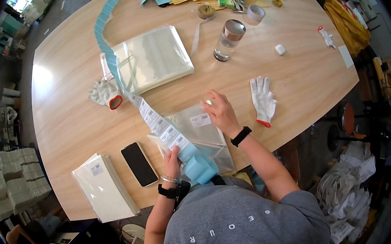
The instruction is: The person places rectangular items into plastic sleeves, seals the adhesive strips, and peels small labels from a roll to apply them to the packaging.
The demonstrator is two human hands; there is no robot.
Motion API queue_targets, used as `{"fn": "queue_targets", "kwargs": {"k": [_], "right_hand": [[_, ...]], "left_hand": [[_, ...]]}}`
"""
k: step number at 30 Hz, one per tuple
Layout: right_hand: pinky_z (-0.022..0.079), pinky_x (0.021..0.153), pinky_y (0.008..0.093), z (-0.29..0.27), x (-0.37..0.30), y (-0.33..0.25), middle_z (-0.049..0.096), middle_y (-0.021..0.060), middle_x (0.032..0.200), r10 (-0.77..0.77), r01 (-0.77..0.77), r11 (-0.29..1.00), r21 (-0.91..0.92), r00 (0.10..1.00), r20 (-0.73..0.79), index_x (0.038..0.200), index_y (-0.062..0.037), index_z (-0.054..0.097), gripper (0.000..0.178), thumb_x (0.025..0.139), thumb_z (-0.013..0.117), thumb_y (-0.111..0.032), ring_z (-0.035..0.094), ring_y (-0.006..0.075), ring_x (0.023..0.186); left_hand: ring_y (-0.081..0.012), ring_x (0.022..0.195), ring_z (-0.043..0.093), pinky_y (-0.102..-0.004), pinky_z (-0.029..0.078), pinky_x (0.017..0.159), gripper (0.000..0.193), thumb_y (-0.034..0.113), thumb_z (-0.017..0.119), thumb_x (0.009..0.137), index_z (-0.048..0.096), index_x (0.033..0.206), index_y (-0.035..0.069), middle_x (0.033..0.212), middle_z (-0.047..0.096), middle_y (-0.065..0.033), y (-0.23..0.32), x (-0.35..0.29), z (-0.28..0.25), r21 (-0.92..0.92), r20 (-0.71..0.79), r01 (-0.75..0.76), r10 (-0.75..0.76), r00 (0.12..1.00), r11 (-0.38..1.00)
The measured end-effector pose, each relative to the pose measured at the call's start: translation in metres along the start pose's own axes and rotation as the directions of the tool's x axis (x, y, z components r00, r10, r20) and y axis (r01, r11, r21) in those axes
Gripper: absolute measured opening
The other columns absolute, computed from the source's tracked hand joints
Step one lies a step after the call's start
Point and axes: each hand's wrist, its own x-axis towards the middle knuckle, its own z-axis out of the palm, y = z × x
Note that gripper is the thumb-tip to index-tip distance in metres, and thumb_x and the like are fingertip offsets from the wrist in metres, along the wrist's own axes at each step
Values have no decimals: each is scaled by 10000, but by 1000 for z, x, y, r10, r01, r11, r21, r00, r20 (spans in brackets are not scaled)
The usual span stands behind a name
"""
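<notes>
My left hand [173, 162] is closed on a long strip of printed labels [160, 126] with a light blue backing. The backing loops into a loose blue curl [199, 168] beside that hand, near my body. Under the strip lies a stack of clear plastic bags [217, 141], the top one bearing a white label [200, 120] near its far edge. My right hand [223, 114] is over the far right corner of the bags, its fingers bent and apart. A small white spot shows by its fingertips, too small to name. Part of the bags is hidden under the strip.
Left of me lie a black-screened phone [140, 164] and a labelled pile of bagged sheets [104, 187]. Farther off are another clear bag stack [155, 57], a white glove [105, 94] and a glass jar [230, 40]. Another glove [263, 99] rests to the right.
</notes>
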Motion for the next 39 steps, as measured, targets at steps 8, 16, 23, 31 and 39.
{"fn": "queue_targets", "kwargs": {"k": [8,16,23,31,39], "right_hand": [[455,603,320,7,-46,-17,606,134,720,-157,-128,916,380,757,634,784,-22,629,108,775,587,-121,578,265,650],[423,542,262,-4,-44,-34,589,97,630,368,-608,583,538,788,493,762,-3,625,186,811,573,-174,551,158,567],[440,578,247,14,-62,-21,610,69,695,-130,-405,851,335,455,881,796,-2,609,201,852,527,-176,558,114,632],[451,628,268,15,-42,-48,600,115,806,206,-522,597,609,833,513,931,-13,586,146,802,563,-79,576,194,706],[467,681,318,9,-55,-44,601,107,827,-106,-44,907,419,939,327,849,-46,632,131,720,610,-48,578,242,758]], "left_hand": [[-158,900,576,-288,459,789,295,220,501,878,522,1074,1,1007,593,-73,26,-20,9,-81,140,-95,105,985,992],[-169,893,581,-310,455,792,265,213,502,869,547,1023,2,986,602,-79,26,-25,6,-67,112,-115,122,986,991],[-155,885,571,-302,446,783,275,210,490,877,542,1059,11,997,600,-58,36,-24,13,-103,189,-27,46,981,994],[-165,928,559,-301,432,835,310,246,479,893,520,1089,9,1037,584,-63,14,-4,22,141,182,-103,77,980,985],[-176,921,568,-309,456,820,344,259,501,882,503,1091,-15,1043,572,-87,13,4,20,-66,60,-2,6,998,998]]}}
